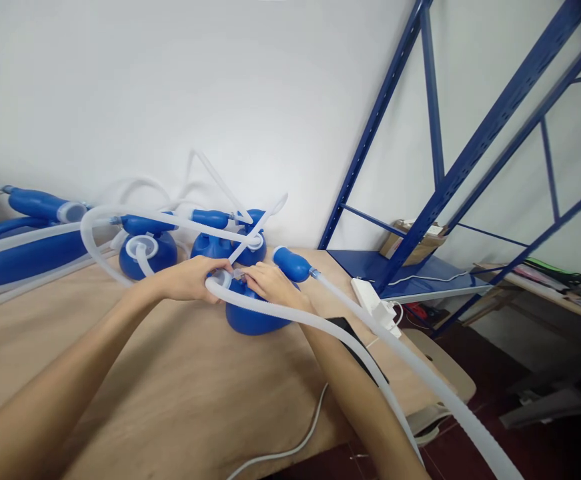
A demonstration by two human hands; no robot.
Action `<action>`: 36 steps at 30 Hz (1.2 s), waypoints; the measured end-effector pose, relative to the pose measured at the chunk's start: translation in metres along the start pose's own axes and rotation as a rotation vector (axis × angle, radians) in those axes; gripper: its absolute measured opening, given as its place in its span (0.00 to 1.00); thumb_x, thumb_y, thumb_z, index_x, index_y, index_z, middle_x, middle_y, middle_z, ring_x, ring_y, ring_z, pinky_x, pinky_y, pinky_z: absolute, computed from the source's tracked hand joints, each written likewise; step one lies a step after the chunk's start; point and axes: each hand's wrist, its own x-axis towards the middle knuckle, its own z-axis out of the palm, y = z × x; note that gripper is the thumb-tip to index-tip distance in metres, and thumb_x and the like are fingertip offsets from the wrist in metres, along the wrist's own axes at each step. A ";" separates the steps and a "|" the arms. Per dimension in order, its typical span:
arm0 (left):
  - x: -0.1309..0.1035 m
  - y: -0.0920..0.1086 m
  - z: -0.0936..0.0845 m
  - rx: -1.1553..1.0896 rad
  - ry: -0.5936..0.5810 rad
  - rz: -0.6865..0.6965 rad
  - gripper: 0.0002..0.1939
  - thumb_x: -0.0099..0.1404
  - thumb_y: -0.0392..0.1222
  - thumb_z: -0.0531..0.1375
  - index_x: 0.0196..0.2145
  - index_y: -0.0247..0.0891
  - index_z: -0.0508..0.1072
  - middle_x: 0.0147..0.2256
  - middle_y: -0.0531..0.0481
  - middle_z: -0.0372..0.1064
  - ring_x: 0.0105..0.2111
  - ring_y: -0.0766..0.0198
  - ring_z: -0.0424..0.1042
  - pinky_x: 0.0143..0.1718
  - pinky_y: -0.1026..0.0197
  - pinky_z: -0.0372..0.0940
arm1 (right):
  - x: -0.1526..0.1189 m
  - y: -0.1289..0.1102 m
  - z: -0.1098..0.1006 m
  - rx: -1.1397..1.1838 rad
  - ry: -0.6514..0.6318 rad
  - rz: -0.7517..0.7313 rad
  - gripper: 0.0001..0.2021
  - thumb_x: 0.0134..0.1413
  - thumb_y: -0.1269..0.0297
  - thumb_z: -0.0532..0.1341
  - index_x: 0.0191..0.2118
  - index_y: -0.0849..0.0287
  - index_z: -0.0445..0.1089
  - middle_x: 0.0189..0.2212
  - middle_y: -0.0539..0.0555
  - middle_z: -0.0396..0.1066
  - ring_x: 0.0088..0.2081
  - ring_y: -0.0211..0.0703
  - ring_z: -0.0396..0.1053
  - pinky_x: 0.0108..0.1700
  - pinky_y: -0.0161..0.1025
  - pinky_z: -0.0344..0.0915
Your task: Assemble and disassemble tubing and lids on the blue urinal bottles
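Observation:
A blue rounded container [256, 320] stands on the wooden table [180, 393], under both of my hands. My left hand [197, 277] is closed round the white cap [220, 279] at its top left, where a ribbed white hose [290, 313] begins. The hose runs over my right forearm. My right hand [270, 283] rests on the top of the container, its fingers pressed together near a small clear piece [239, 273]; what they pinch is too small to name. A blue cylindrical handle [293, 265] with a second white hose [410, 353] lies just right of my hands.
More blue containers [165, 259] with white hoses line the wall at the back left. A white power strip [376, 307] and a black flat object [355, 343] lie to the right. Blue metal shelving [420, 267] stands beyond the table's right edge.

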 end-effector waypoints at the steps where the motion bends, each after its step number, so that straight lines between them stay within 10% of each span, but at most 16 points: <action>1: -0.002 -0.002 -0.002 -0.005 -0.014 0.001 0.24 0.49 0.46 0.67 0.46 0.42 0.78 0.33 0.54 0.76 0.32 0.58 0.73 0.34 0.62 0.63 | 0.001 -0.002 0.000 0.015 0.007 0.040 0.16 0.77 0.64 0.52 0.58 0.60 0.74 0.49 0.61 0.79 0.51 0.50 0.75 0.56 0.47 0.69; 9: -0.019 -0.021 -0.017 -0.261 -0.110 -0.039 0.29 0.61 0.51 0.64 0.60 0.50 0.78 0.54 0.47 0.80 0.51 0.49 0.78 0.45 0.59 0.72 | 0.009 -0.022 0.007 0.187 0.107 0.366 0.29 0.77 0.55 0.51 0.75 0.58 0.48 0.49 0.59 0.82 0.52 0.54 0.79 0.54 0.48 0.70; 14: -0.007 0.003 -0.002 -0.411 -0.024 -0.142 0.28 0.70 0.66 0.56 0.45 0.44 0.86 0.41 0.46 0.82 0.38 0.56 0.78 0.34 0.63 0.69 | 0.012 -0.033 0.005 0.123 0.103 0.471 0.32 0.73 0.51 0.55 0.74 0.57 0.49 0.48 0.59 0.82 0.51 0.58 0.80 0.54 0.50 0.70; 24: 0.008 0.021 0.045 -0.525 0.349 -0.348 0.31 0.63 0.71 0.60 0.23 0.38 0.75 0.18 0.51 0.67 0.19 0.62 0.64 0.21 0.60 0.54 | 0.007 -0.015 -0.006 0.061 -0.147 0.080 0.18 0.73 0.49 0.58 0.55 0.52 0.78 0.56 0.56 0.80 0.55 0.53 0.77 0.56 0.46 0.69; 28: 0.008 0.016 0.047 -0.615 0.472 -0.299 0.34 0.69 0.69 0.51 0.23 0.37 0.75 0.15 0.52 0.60 0.18 0.63 0.59 0.22 0.60 0.53 | 0.007 -0.014 0.004 -0.071 -0.123 0.070 0.37 0.53 0.31 0.68 0.58 0.55 0.77 0.59 0.62 0.77 0.59 0.65 0.75 0.58 0.54 0.71; 36: 0.009 0.007 0.061 -0.408 0.693 -0.034 0.32 0.74 0.56 0.43 0.23 0.37 0.74 0.19 0.48 0.68 0.22 0.61 0.65 0.27 0.58 0.57 | 0.009 -0.011 0.015 -0.098 -0.078 0.036 0.37 0.58 0.32 0.65 0.61 0.57 0.76 0.60 0.62 0.77 0.62 0.62 0.74 0.61 0.52 0.70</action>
